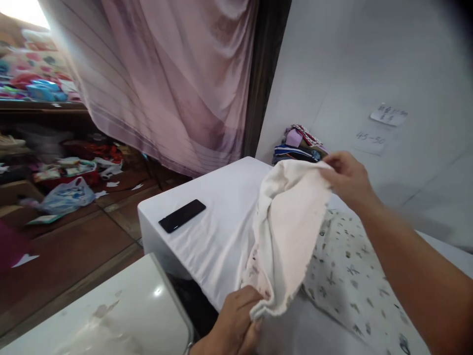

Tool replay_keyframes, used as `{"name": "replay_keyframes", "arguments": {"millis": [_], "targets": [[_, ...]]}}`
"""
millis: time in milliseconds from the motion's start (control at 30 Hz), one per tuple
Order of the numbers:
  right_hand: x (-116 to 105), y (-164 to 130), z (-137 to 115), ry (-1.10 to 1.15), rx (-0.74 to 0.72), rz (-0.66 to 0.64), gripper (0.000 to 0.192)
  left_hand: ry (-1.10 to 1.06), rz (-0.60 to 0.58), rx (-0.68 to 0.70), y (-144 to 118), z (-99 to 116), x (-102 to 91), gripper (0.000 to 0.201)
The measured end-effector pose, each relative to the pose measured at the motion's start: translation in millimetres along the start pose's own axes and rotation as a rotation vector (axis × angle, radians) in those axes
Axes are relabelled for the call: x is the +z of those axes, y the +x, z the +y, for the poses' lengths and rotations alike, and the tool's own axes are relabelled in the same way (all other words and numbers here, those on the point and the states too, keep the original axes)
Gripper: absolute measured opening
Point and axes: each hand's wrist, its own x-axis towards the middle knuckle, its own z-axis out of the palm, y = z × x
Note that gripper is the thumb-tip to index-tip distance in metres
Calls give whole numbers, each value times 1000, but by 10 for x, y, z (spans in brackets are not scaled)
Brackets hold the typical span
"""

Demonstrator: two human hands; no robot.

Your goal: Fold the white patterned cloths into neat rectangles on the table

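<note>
Left hand, at the bottom edge of view: fingers pinched on the near, frayed corner of a cream cloth. Right hand: closed on the far edge of the same cloth, lifting it clear of the desk. The cloth hangs slack between both hands, above a patterned fabric spread flat on the white-covered desk. A black phone lies well to the left on the desk. Folded clothes are piled by the wall.
</note>
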Motion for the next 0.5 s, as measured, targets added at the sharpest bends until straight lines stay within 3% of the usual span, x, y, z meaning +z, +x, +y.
{"name": "replay_keyframes", "arguments": {"millis": [33,100,167,233,300,367,500], "targets": [[-145,-159,106,120,135,-9,47,-43,11,34,-11,-1,-20,26],[-321,-517,390,285,497,-154,59,-108,22,100,-42,9,-35,30],[-359,-839,703,432,748,-286,50,-105,-8,115,-88,24,-36,33],[-304,-1049,975,524,904,-305,31,-89,-55,102,-142,36,-46,33],[-200,-1133,1171,554,1029,-294,19,-83,-77,86,-195,48,-62,32],[-81,-1124,1288,543,1101,-280,24,-71,-81,68,-236,74,-76,31],[126,-984,1328,522,1119,-272,28,-7,-101,9,-259,185,-109,31]]}}
